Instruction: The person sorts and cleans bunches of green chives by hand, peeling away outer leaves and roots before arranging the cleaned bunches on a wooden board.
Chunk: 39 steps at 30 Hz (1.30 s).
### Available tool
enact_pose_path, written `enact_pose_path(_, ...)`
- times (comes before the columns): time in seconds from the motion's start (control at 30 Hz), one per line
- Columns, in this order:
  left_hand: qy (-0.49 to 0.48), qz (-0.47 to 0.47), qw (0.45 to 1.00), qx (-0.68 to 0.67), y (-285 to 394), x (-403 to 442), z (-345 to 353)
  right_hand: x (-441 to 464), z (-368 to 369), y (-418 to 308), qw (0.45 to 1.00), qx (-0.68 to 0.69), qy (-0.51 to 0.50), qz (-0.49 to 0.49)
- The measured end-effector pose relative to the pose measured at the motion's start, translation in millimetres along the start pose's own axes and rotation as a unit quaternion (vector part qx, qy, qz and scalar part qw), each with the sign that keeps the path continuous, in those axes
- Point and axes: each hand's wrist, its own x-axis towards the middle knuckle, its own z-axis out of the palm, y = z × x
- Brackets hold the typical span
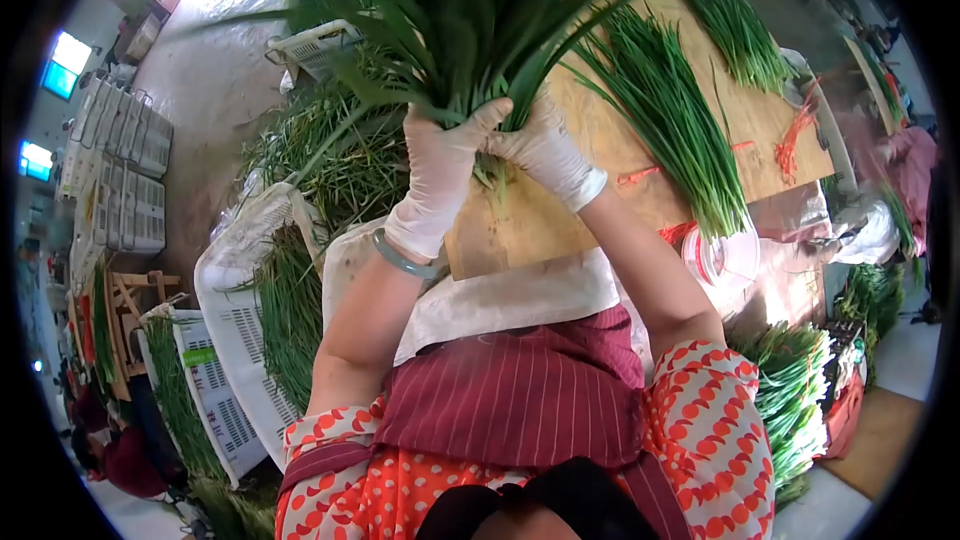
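Head view:
- Left hand [440,165]: gloved, fingers curled closed around lower part of leafy green bunch [475,35], thumb across front.
- Right hand [545,150]: gloved, fingers closed on opposite side of same bunch.
- Bunch location: over wooden board [510,235], tips fanned toward far side; contact with board cannot be told.
- Risks, judged: loosened grip could let inner stalks slip; excess squeeze could bruise stems; wide fan could snag laid bundle [670,105] or shed strands onto loose pile [345,145].
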Motion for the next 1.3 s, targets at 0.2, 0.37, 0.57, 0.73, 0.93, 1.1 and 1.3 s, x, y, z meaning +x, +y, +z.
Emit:
enact_pose_path(0.2,0.022,0.006,1.000,0.011,-5.4,4.3,-0.3,5.0,7.6,12.2,0.999,-0.015,0.027,-0.018)
enact_pose_path(0.37,0.076,-0.175,0.980,-0.050,29.9,29.8,11.7,33.0,-9.7,-47.1,0.991,-0.013,-0.046,0.128)
enact_pose_path(0.57,0.107,-0.405,0.907,-0.027,-55.7,37.3,-27.6,30.8,-25.8,34.9,0.942,-0.118,-0.160,0.271)
enact_pose_path(0.73,0.120,-0.424,0.897,-0.025,-39.7,18.9,-21.5,15.9,-47.6,26.7,0.926,-0.211,-0.183,0.253)
enact_pose_path(0.93,0.129,-0.404,0.906,-0.016,-31.5,13.7,-19.3,-8.4,-95.4,4.9,0.899,-0.349,-0.100,0.245)
enact_pose_path(1.1,0.133,-0.353,0.917,-0.132,-41.5,15.7,-24.5,-24.7,-77.9,-3.7,0.868,-0.411,-0.046,0.275)
enact_pose_path(1.3,0.183,-0.332,0.914,-0.146,-46.0,8.8,-20.5,4.3,-12.9,14.0,0.916,-0.248,-0.076,0.305)
